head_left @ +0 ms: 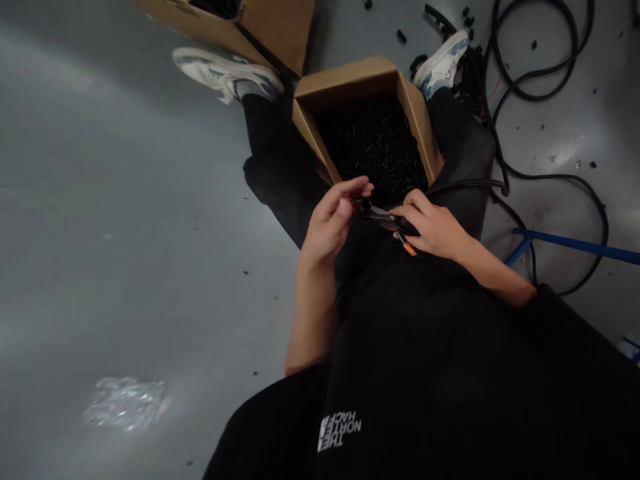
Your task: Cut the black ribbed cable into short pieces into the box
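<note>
Above my lap, my right hand (430, 223) is closed around cutting pliers (379, 214), whose metal jaws point left. An orange-tipped handle (407, 247) sticks out below the fingers. My left hand (330, 220) is at the jaws, fingers bent toward the thumb around something dark and small that I cannot make out. A black hose (465, 183) comes in from the right and passes behind my right hand; its end is hidden. Just beyond both hands, between my legs, a cardboard box (345, 81) holds many short black pieces (375, 143).
Another cardboard box (280, 30) stands beyond my left shoe (225, 70). Long black hose loops (570, 177) lie on the floor at right, by a blue metal bar (585, 243). Black scraps (401, 36) are scattered about. A clear plastic bag (126, 403) lies at lower left.
</note>
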The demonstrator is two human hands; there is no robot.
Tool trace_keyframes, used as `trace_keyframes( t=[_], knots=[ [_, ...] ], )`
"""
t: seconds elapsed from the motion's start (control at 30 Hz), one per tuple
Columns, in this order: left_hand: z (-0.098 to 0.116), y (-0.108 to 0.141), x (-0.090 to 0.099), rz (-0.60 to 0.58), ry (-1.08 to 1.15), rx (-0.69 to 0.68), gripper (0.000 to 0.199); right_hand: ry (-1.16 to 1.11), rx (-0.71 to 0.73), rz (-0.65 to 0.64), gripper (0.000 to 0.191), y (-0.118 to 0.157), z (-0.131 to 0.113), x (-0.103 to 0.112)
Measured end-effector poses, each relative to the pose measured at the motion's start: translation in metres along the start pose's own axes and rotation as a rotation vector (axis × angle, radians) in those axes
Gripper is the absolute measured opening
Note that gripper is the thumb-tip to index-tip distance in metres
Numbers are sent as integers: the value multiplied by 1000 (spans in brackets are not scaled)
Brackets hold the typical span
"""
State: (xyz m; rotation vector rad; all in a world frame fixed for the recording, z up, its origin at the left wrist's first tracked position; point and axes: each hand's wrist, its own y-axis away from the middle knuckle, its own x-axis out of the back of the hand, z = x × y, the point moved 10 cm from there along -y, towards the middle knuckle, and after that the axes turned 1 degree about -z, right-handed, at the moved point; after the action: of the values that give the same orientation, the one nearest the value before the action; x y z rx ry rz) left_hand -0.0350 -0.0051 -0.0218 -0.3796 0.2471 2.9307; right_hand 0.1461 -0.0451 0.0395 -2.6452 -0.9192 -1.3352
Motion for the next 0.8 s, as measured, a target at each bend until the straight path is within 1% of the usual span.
trace_keyframes(
  t=[0.1,0.17,0.23,0.3,0.37,0.47,0.5,0.53,0.63,0.7,0.8],
  knots=[
    [-16,-3,-8,13,172,42,49,-150,-82,68,40,1,9,3],
    [-21,-4,-16,-4,171,41,46,-237,-116,115,39,1,14,4],
    [-19,-3,-21,-1,121,-6,46,-305,-118,144,38,2,19,5],
    [-11,-2,-24,0,72,-63,45,-367,-98,154,38,1,22,4],
    [-3,-1,-32,-73,45,-68,44,-421,-56,161,38,0,22,6],
    [2,3,-49,-259,15,11,44,-426,26,171,42,-2,17,12],
    [3,4,-51,-295,0,37,45,-410,35,167,44,-3,15,14],
    [5,5,-51,-307,-15,54,46,-391,33,155,45,-3,14,15],
    [13,3,-46,-262,-67,66,49,-340,-9,118,47,-5,12,16],
    [19,1,-42,-220,-91,55,50,-309,-8,137,47,-4,11,19],
    [27,-2,-39,-178,-93,34,54,-311,37,176,43,-1,10,23]
  ],
)
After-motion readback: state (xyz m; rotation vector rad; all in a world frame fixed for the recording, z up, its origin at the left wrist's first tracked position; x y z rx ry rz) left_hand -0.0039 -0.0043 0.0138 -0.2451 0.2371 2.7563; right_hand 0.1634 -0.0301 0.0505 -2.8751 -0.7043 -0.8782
